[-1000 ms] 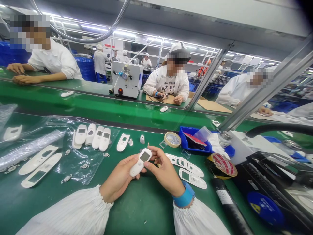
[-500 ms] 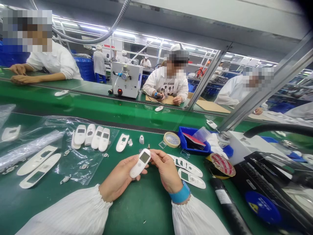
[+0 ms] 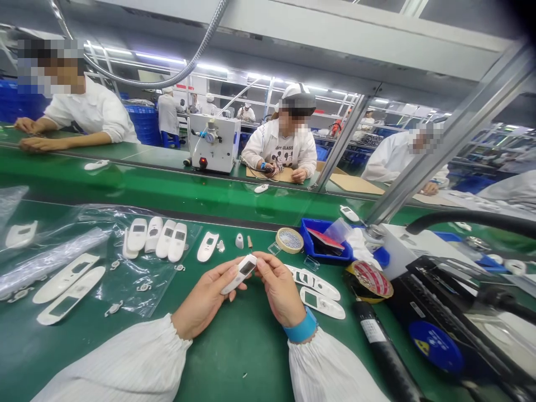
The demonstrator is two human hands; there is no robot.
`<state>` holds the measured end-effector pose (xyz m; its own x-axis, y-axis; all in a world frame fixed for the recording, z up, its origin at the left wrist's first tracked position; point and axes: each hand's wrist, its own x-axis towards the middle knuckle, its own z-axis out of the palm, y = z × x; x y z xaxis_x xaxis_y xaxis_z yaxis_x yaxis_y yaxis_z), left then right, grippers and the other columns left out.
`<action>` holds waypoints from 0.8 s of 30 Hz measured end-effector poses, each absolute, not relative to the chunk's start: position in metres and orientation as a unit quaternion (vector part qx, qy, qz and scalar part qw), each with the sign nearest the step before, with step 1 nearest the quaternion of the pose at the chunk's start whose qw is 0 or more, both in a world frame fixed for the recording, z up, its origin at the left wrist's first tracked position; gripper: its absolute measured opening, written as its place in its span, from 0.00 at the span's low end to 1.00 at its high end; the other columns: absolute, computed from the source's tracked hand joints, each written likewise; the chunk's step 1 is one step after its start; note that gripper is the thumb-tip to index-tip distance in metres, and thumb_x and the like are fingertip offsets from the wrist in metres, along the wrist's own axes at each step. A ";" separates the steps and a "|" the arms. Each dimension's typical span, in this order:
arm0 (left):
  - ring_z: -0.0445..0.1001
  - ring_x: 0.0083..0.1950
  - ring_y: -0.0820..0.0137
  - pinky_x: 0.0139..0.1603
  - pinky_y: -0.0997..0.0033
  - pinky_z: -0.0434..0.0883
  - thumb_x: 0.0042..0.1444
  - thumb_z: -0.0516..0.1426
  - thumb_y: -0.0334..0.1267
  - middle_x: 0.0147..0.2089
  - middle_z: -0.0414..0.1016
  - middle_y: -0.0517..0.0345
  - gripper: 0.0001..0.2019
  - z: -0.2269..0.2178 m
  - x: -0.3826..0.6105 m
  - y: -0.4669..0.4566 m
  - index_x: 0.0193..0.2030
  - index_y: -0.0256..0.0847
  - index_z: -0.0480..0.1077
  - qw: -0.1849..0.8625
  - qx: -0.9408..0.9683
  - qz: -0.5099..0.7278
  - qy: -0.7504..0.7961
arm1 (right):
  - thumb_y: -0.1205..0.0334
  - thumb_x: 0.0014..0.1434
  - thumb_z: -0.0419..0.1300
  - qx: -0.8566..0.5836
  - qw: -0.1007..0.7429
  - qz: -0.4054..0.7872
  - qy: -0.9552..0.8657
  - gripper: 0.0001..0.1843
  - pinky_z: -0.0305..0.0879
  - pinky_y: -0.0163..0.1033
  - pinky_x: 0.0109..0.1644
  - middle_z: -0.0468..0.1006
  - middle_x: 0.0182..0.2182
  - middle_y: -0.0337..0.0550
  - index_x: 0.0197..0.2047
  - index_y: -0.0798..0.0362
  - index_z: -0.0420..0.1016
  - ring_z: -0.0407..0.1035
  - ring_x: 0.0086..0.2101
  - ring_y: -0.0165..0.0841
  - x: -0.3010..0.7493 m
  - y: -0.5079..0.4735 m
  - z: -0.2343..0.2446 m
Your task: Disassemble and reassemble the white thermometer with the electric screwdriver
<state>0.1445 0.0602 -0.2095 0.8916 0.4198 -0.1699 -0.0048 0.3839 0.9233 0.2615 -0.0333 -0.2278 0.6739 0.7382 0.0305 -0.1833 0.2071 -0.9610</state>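
Observation:
A white handheld thermometer (image 3: 239,275) with a small grey screen is tilted on its side between my hands. My left hand (image 3: 211,287) is closed around its body, the thumb along the near edge. At its top end, my right hand (image 3: 274,282) pinches with thumb and fingertips; what lies right under those fingertips is hidden. A small copper-coloured tip (image 3: 250,242) shows just past that end, seemingly on a thin lead. Beyond it, a white cap (image 3: 239,241) and a white shell part (image 3: 207,247) rest on the green table. White front covers (image 3: 322,303) lie to the right of my right hand.
Several white thermometers (image 3: 169,238) lie on a clear plastic bag (image 3: 142,304) at left, beside long shells (image 3: 71,295). At right are a tape roll (image 3: 290,240), a blue tray (image 3: 309,237), a black-handled tool (image 3: 383,346) and a machine (image 3: 435,312). Co-workers sit across the green conveyor (image 3: 176,187).
The thermometer has turned from screen-up to resting more on its side in my fingers. Both hands keep hold of it. The view has shifted slightly.

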 end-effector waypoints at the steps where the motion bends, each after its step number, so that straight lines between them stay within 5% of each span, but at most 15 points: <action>1: 0.67 0.39 0.70 0.32 0.75 0.62 0.55 0.53 0.43 0.46 0.72 0.51 0.19 -0.210 0.144 0.061 0.54 0.43 0.65 0.767 0.589 0.153 0.203 | 0.53 0.51 0.59 -0.554 0.731 0.312 -0.250 0.16 0.63 0.38 0.43 0.76 0.35 0.41 0.41 0.52 0.72 0.68 0.34 0.30 0.261 -0.033 -0.228; 8: 0.63 0.54 0.66 0.56 0.68 0.58 0.58 0.50 0.40 0.52 0.68 0.55 0.15 -0.216 0.139 0.059 0.51 0.49 0.68 0.493 0.815 0.264 0.152 | 0.48 0.54 0.55 -0.618 0.687 0.286 -0.254 0.19 0.63 0.38 0.43 0.75 0.38 0.43 0.44 0.52 0.72 0.68 0.38 0.32 0.261 -0.042 -0.228; 18: 0.59 0.58 0.65 0.55 0.60 0.63 0.59 0.48 0.40 0.56 0.62 0.56 0.18 -0.228 0.135 0.053 0.57 0.51 0.56 0.397 0.881 0.237 0.101 | 0.51 0.53 0.56 -0.635 0.665 0.258 -0.297 0.19 0.61 0.45 0.53 0.74 0.43 0.47 0.44 0.54 0.72 0.67 0.46 0.38 0.249 -0.069 -0.222; 24: 0.60 0.56 0.67 0.56 0.64 0.63 0.60 0.46 0.38 0.55 0.62 0.58 0.16 -0.222 0.119 0.037 0.56 0.53 0.58 0.366 0.911 0.179 0.065 | 0.51 0.55 0.54 -0.779 0.540 0.145 -0.284 0.21 0.68 0.39 0.45 0.74 0.43 0.48 0.48 0.52 0.69 0.70 0.41 0.36 0.225 -0.140 -0.221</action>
<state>0.1190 0.0369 -0.2219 0.9277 0.2498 0.2774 -0.0117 -0.7233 0.6904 0.2252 -0.1400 -0.2214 0.7964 0.5995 0.0804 0.2852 -0.2550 -0.9239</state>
